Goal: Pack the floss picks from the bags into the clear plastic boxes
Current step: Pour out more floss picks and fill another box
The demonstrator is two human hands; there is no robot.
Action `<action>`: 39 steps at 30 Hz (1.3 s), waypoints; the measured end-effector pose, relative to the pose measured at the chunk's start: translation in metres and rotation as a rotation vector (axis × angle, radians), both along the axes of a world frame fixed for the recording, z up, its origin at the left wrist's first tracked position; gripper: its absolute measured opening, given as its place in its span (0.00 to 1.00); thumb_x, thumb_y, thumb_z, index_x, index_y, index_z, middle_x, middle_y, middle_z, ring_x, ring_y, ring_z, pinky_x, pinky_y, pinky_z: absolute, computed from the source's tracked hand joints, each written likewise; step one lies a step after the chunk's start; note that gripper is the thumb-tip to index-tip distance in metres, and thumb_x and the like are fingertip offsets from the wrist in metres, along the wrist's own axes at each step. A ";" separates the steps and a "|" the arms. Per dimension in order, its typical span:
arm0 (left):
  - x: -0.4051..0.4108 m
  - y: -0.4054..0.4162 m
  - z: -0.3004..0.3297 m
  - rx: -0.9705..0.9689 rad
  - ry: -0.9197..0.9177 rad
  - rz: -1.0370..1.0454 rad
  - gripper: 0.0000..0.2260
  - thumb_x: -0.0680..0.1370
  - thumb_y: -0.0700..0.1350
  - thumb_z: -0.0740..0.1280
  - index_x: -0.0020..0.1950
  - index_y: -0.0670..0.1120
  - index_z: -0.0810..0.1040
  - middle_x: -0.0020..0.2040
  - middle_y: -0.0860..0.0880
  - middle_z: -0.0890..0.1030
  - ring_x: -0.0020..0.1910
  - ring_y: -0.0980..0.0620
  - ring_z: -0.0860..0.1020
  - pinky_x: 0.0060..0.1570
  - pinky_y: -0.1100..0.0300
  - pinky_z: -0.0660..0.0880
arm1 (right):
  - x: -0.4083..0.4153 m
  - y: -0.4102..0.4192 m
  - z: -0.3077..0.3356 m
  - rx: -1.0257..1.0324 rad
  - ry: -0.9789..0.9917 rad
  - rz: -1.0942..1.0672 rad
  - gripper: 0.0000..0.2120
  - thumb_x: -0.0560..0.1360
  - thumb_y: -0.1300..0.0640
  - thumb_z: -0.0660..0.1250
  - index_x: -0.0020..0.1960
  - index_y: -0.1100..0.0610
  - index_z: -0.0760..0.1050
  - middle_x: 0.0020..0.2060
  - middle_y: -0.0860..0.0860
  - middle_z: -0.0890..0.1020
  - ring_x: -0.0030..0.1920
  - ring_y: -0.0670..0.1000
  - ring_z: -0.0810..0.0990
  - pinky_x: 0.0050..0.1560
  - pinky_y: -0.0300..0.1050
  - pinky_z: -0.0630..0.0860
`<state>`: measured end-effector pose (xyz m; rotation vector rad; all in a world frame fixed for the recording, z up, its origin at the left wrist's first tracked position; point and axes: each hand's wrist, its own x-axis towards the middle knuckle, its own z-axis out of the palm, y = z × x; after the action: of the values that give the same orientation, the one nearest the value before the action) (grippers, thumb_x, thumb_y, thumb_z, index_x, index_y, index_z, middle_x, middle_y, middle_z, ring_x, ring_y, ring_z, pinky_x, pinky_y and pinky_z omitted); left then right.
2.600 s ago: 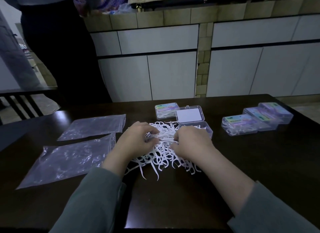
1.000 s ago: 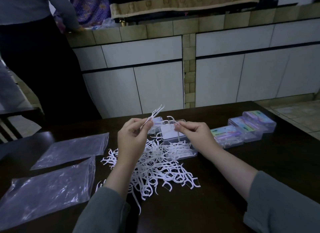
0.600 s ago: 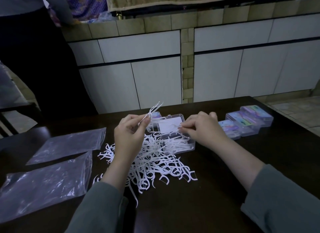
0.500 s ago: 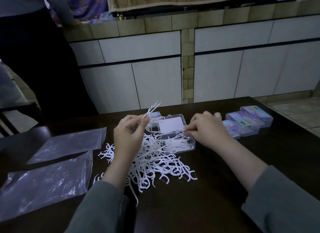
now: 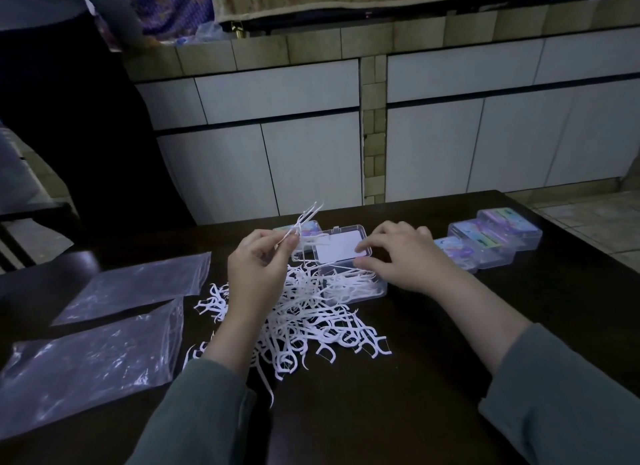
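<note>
- The left hand (image 5: 256,274) is raised above the loose heap, its fingers (image 5: 289,245) pinching a small bundle of floss picks (image 5: 304,219) by the handle ends — the long axis of the bundle runs up and away toward the far edge of the surface, heads uppermost.
- The open box (image 5: 353,284) lies just to the right of and below that bundle, touching the far-right side of the heap; the left hand is the one carrying picks, so I judge the coming move turns on swinging the bundle down and rightward and laying it lengthwise into the tray.
- The right hand (image 5: 405,257) rests at the box with fingers loosely spread, the thumb near the tray's far rim and fingertips touching the raised lid (image 5: 337,248); it grips no picks, and seems to be steadying the box.
- The tray already holds some picks lying roughly along its length — it looks partly filled, though how full I cannot tell.
- The heap of floss picks (image 5: 304,322) sprawls in the middle of the surface (image 5: 381,412), tangled, pointing every way.
- Closed boxes (image 5: 491,239) with coloured labels sit in a row toward the far-right corner; another (image 5: 304,227) shows behind the lid.
- Two flattened bags (image 5: 104,326) lie by the left edge, seemingly empty.
</note>
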<state>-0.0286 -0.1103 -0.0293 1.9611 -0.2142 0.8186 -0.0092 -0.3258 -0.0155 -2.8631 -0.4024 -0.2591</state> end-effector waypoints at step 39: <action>0.005 -0.060 0.004 0.731 0.324 -0.005 0.14 0.76 0.61 0.65 0.44 0.52 0.83 0.37 0.56 0.79 0.36 0.59 0.73 0.31 0.66 0.65 | -0.019 -0.013 0.007 -0.030 0.103 -0.019 0.38 0.65 0.29 0.68 0.70 0.44 0.69 0.51 0.44 0.72 0.50 0.46 0.57 0.52 0.44 0.60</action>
<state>-0.0237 -0.1704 -0.0255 2.7396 -0.3588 0.4264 -0.0286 -0.3384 -0.0089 -2.8958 -0.3619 -0.1093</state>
